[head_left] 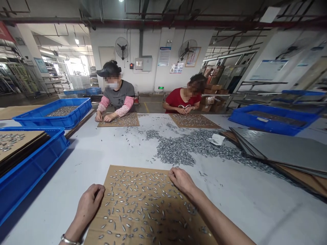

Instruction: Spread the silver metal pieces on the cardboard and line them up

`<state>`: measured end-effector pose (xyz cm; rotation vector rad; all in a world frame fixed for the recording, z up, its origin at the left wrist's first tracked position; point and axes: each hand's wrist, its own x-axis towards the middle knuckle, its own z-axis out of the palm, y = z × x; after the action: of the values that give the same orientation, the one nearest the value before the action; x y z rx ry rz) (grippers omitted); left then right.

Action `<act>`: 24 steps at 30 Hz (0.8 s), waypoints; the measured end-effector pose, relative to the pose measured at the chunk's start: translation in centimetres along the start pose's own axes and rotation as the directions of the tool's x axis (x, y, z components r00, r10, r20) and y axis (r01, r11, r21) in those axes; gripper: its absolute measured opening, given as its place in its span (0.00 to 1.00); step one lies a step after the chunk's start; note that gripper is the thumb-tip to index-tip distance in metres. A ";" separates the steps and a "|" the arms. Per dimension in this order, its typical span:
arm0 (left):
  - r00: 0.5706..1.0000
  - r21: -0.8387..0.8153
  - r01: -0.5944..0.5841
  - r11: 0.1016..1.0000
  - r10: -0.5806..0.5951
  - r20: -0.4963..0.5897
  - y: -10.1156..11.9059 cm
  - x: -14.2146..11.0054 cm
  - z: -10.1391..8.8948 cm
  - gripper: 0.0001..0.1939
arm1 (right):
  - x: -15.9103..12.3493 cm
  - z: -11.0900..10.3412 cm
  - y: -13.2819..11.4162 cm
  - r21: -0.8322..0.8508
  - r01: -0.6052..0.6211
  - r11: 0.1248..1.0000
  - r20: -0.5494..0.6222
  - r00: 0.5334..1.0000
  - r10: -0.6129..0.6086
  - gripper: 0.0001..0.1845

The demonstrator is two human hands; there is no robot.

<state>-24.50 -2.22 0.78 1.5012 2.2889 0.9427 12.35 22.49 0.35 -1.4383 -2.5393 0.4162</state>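
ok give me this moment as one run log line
left hand: at cardboard sheet left edge, grip unclear; right hand: at sheet far right corner, grip unclear; metal pieces: spread over sheet; metal pile: beyond sheet

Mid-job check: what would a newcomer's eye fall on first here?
Probably the heap of small silvery pieces spread across the white table, beyond the right hand. Then the brown sheet dotted with more of them, the left hand at its left edge. Bright blue trays stand at both sides.
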 end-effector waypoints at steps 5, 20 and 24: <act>1.000 0.000 -0.012 1.000 0.012 -0.016 0.3 -0.1 -0.1 0.20 | 0.6 1.0 0.2 0.031 -0.002 1.000 -0.043 0.999 0.003 0.09; 1.000 0.018 -0.010 1.000 0.010 -0.009 0.1 0.2 0.0 0.18 | -2.9 -1.3 0.9 0.047 0.099 0.994 0.067 0.992 -0.102 0.10; 1.000 0.021 -0.017 1.000 0.017 -0.016 0.1 0.1 0.0 0.19 | -2.5 -1.0 0.5 0.036 0.050 0.998 0.061 0.997 -0.052 0.09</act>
<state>-24.53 -2.11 0.87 1.5295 2.3077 0.9414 14.33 20.74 1.08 -1.3662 -2.5973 0.5010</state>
